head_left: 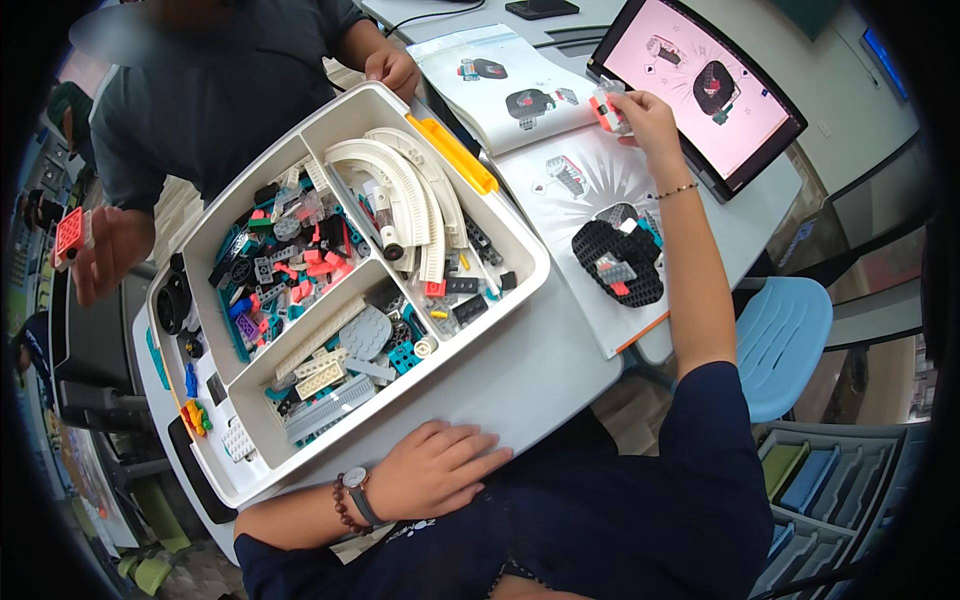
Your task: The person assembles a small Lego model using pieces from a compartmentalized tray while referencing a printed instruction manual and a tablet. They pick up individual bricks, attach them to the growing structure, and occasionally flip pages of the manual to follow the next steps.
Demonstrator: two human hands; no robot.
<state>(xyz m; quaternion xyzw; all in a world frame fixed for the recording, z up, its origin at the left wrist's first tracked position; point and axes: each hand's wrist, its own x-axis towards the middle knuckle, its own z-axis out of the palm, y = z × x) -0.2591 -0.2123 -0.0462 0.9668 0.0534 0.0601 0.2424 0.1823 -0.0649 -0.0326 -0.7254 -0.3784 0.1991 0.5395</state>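
Note:
My right hand (645,125) is raised over the open instruction booklet (535,185), near the laptop. Between its fingers is a small brick assembly (609,108) in coral, white and clear parts. My left hand (435,475) lies with fingers stretched along the near table edge, holding nothing, just below the white sorting tray (480,345). Pictures of a black studded model (612,275) and a grey part fill the booklet's near page. Loose building bricks (325,240) in teal, coral, black and grey lie in the tray's compartments.
Across the tray, another person holds a coral brick piece (72,238) in one hand; their other hand (392,72) is near the tray's far corner. A laptop (710,90) shows a similar model. A blue chair (785,345) stands right of the table (530,390).

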